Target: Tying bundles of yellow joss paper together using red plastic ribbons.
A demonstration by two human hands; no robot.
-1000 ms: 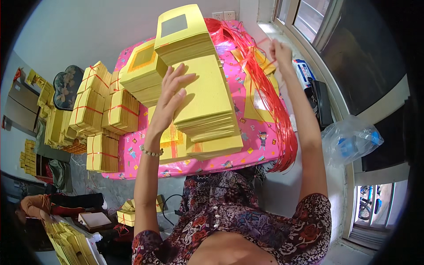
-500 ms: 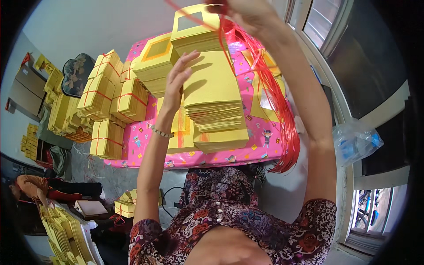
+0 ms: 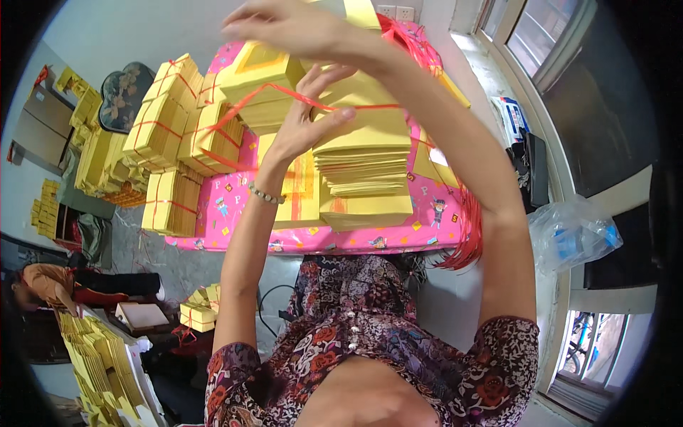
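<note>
A tall stack of yellow paper sheets stands on the pink patterned table in front of me. My left hand presses on the top left of the stack and its fingers pinch a red plastic string. That string runs across the stack top and down to the left. My right hand is raised above the stack near the top edge, fingers closed on the same red string.
Tied yellow bundles crowd the table's left side. A mass of red strings hangs off the right edge. More yellow stacks stand at lower left near another person. A plastic bag lies by the window sill.
My right hand swung from the far right side of the table to above the stack, drawing a red string over it. My left hand stayed on the stack and now pinches the string.
</note>
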